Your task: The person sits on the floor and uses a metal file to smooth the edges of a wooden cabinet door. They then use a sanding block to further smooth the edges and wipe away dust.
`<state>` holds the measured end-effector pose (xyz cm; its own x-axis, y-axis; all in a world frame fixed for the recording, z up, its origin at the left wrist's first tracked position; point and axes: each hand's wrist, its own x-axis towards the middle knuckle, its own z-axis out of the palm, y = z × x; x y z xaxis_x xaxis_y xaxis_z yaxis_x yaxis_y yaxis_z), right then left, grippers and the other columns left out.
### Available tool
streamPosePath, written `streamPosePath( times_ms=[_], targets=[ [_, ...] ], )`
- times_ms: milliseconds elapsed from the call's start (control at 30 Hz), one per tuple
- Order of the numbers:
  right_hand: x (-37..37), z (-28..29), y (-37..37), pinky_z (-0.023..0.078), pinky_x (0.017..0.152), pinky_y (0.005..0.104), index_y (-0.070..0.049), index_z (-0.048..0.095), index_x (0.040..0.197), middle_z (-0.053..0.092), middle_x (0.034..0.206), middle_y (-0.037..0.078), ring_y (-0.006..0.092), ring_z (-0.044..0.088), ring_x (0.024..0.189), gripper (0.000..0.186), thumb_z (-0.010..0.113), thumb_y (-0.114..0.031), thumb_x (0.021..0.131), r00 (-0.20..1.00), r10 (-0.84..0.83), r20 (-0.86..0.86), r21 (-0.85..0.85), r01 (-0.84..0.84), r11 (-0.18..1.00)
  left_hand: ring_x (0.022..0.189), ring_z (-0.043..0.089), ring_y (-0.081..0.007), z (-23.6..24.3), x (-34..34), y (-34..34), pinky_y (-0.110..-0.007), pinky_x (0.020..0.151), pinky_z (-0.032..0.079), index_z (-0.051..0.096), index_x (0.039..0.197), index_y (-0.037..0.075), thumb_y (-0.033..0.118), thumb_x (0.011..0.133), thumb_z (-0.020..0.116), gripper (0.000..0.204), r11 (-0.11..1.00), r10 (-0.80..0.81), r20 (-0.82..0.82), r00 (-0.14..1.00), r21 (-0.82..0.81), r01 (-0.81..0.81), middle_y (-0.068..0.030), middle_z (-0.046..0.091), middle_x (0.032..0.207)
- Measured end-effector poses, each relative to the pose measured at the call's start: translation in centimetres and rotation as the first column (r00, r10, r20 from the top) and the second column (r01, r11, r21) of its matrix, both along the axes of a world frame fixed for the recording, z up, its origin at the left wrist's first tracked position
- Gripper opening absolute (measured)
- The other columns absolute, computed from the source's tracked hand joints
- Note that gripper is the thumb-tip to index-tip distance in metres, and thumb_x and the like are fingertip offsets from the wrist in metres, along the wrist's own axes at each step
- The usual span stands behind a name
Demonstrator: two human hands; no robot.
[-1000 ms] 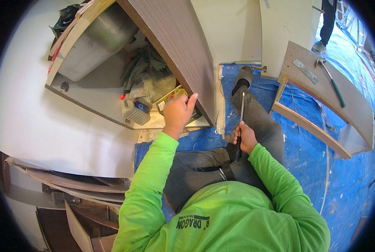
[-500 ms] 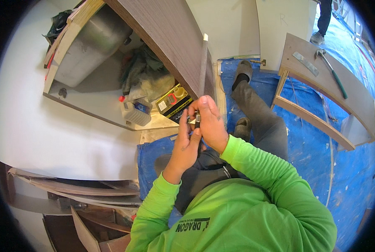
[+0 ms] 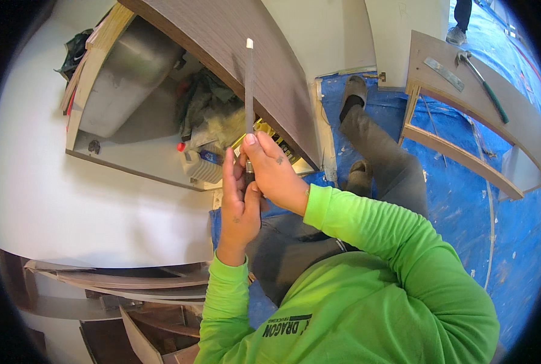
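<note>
Between my hands stands a long, flat grey tool with a pale tip and a dark handle, like a file; its exact kind is unclear. My right hand is closed round it where the blade meets the handle, thumb on top. My left hand cups the dark handle from the other side, thumb pressed to it and fingers fairly straight. The handle's lower part is mostly hidden by my hands. Beyond the blade is a wood-grain cabinet panel.
Inside the cabinet are a yellow-and-black tin, a whitish bottle and a metal sink basin. At right, a hammer and a metal plate lie on a curved wooden frame. Blue sheeting covers the floor.
Both hands and the tool have shifted left in view, now in front of the cabinet opening. The grip looks much the same, and the view has moved slightly.
</note>
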<state>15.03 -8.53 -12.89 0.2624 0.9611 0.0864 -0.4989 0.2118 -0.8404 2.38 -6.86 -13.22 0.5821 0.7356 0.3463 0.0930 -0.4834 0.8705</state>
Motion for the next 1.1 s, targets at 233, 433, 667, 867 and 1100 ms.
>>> streamPosePath(
  times_ms=[233,433,667,867,1100],
  targets=[
    [-1.4,0.1,2.0,0.039,0.059,0.0267,-0.006,0.051,0.094,0.041,0.081,0.001,0.0083,0.04,0.068,0.039,0.038,-0.039,0.111,0.978,-0.17,0.123,0.17,0.147,0.974,0.069,0.05,-0.0049,1.9,-0.7,0.2,-0.02,0.052,0.04,0.018,0.16,0.004,0.007,0.104,0.045,0.062,0.998,0.046,-0.069,0.997,-0.046,-0.049,-0.0147,0.036,0.159],
    [-1.2,1.0,1.2,0.038,0.061,0.0292,-0.005,0.052,0.092,0.04,0.079,-0.001,0.0083,0.036,0.07,0.041,0.039,-0.04,0.11,0.998,-0.062,0.006,0.089,0.061,0.994,0.066,0.048,-0.0043,2.6,-0.9,-0.4,-0.02,0.051,0.039,0.019,0.16,0.003,0.014,0.106,0.046,0.062,0.994,0.065,-0.114,0.991,-0.085,-0.075,-0.0123,0.036,0.159],
    [-0.7,0.4,2.8,0.038,0.061,0.0274,-0.006,0.053,0.089,0.045,0.076,0.0,0.0088,0.04,0.069,0.048,0.039,-0.048,0.108,0.997,-0.055,-0.059,0.105,0.061,0.993,0.064,0.052,-0.0056,2.6,-0.4,0.4,-0.019,0.049,0.04,0.022,0.159,0.003,0.021,0.105,0.05,0.063,0.991,0.032,-0.006,0.999,-0.127,-0.032,-0.014,0.042,0.154],
    [-1.1,0.2,2.9,0.04,0.059,0.0285,-0.006,0.054,0.089,0.048,0.074,0.001,0.0098,0.044,0.067,0.048,0.038,-0.047,0.108,0.995,-0.077,-0.066,0.104,0.084,0.991,0.061,0.051,-0.0064,2.6,-0.7,0.1,-0.02,0.048,0.04,0.021,0.159,0.001,0.021,0.105,0.048,0.063,0.993,0.034,-0.026,0.999,-0.114,-0.037,-0.0175,0.042,0.154],
    [-0.1,0.5,3.7,0.041,0.059,0.0308,-0.006,0.053,0.087,0.048,0.075,0.002,0.0114,0.044,0.067,0.048,0.039,-0.047,0.108,0.996,-0.081,-0.041,0.06,0.083,0.995,0.06,0.049,-0.005,3.0,0.0,1.0,-0.019,0.047,0.039,0.022,0.159,0.002,0.02,0.105,0.048,0.063,0.99,0.037,-0.08,0.996,-0.133,-0.047,-0.0174,0.046,0.15]
  ],
)
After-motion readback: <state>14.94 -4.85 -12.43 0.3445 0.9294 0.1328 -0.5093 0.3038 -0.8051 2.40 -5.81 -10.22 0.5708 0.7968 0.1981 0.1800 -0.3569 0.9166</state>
